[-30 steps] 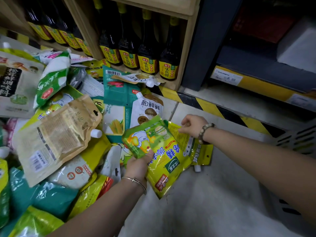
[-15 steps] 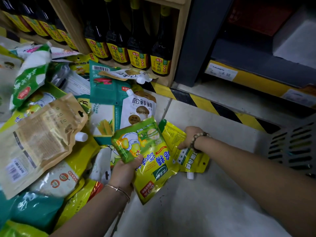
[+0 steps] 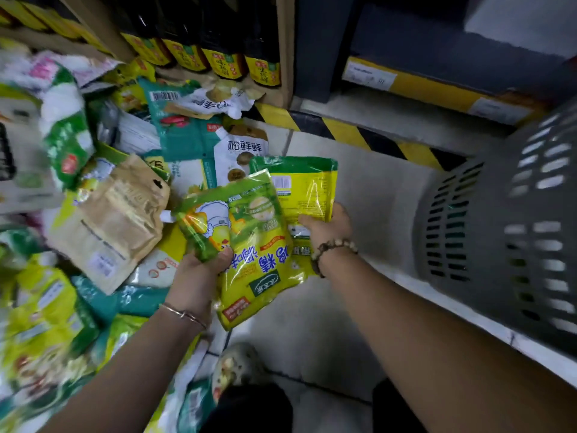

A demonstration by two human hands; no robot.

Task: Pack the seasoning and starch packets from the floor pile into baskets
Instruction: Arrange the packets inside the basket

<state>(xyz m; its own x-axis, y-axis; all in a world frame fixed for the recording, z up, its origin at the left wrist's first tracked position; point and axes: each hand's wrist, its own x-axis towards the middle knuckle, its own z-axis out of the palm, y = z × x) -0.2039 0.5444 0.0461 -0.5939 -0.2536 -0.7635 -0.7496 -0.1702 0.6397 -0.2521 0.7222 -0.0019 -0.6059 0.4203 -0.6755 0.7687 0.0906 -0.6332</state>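
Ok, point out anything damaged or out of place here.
The tan pouch in the floor pile is badly creased, and a white pouch below the bottle shelf is crumpled. Nothing looks spilled.

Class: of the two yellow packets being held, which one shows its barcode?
The packet in the right hand: barcode up; the left hand holds the cartoon-chef packet.

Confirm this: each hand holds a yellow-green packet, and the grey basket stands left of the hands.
Not quite: the head view shows the grey basket right of the hands. The left hand holds the front packet, the right hand the rear packet, both yellow-green.
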